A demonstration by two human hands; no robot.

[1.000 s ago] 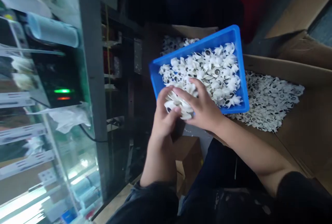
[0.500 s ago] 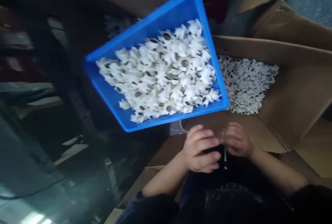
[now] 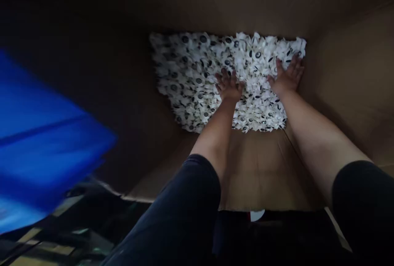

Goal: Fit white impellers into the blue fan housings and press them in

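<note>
Many small white spiky plastic parts with dark round spots (image 3: pixel 197 65) cover the bottom of a deep cardboard box (image 3: pixel 258 167). Both my arms reach down into this box. My left hand (image 3: pixel 229 85) lies with fingers spread on the middle of the layer of parts. Further right, my right hand (image 3: pixel 287 77) is spread over the parts close to the box's right wall. Neither hand is closed around a part. What lies under the palms is hidden.
At the left edge a blue plastic bin (image 3: pixel 46 134) shows its outer side, blurred and close to the camera; its inside is hidden. Cardboard walls rise on all sides of the parts. Scattered pale pieces (image 3: pixel 49 249) lie at the lower left, outside the box.
My hands have gone from close together in front of my body to spread apart down inside the box. The view has swung over the box, so the blue bin now sits at far left.
</note>
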